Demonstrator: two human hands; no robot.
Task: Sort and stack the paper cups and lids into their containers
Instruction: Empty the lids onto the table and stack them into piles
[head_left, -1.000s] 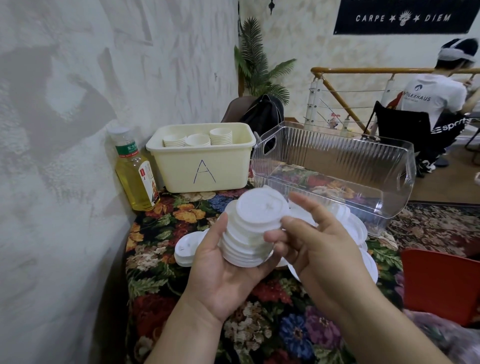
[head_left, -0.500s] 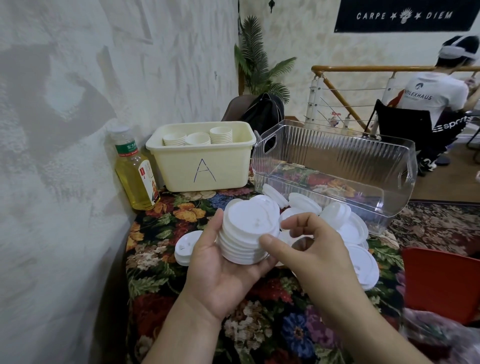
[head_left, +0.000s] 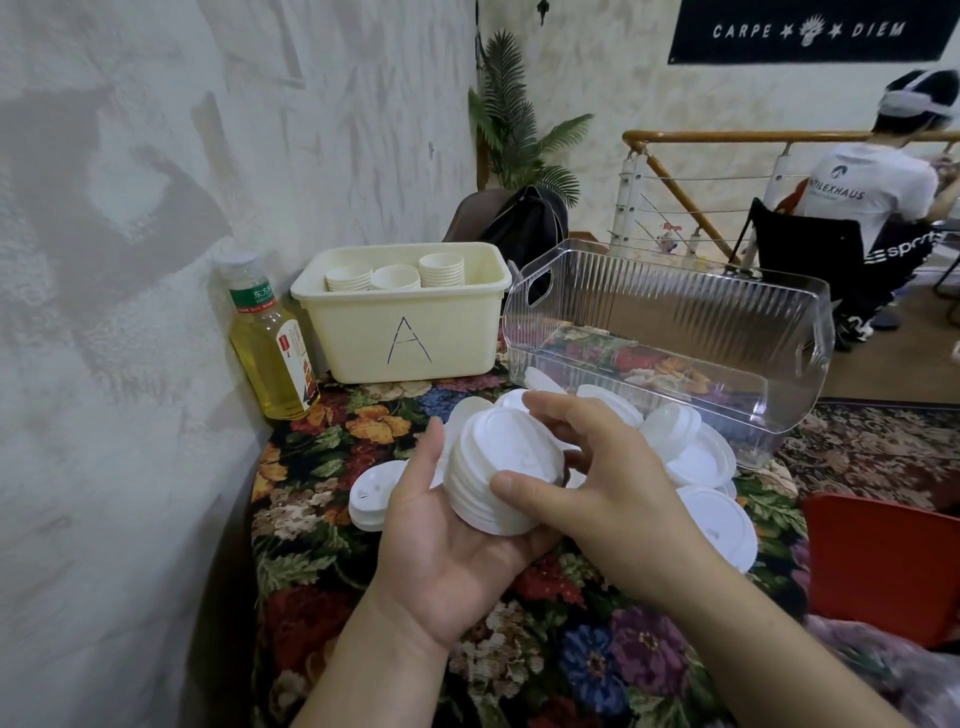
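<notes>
A stack of white lids (head_left: 498, 467) lies in my left hand (head_left: 447, 545), palm up, thumb against its left side. My right hand (head_left: 597, 483) curls over the stack from the right, thumb at its near edge and fingers on its far edge. More white lids (head_left: 696, 457) lie loose on the floral cloth, to the right and behind, and a small pile of lids (head_left: 371, 493) sits left of my left hand. The cream bin marked A (head_left: 405, 332) holds paper cup stacks (head_left: 395, 275). The clear bin (head_left: 675, 332) stands to its right with no lids inside that I can see.
A bottle of yellow drink (head_left: 270, 343) stands by the wall, left of the cream bin. A red chair (head_left: 883, 566) is at the table's right edge. Another person (head_left: 878, 208) sits in the background near a railing. The textured wall runs along the left.
My right hand moved in from the right and closed over the lid stack. The stack now sits squarer and lower in my left palm.
</notes>
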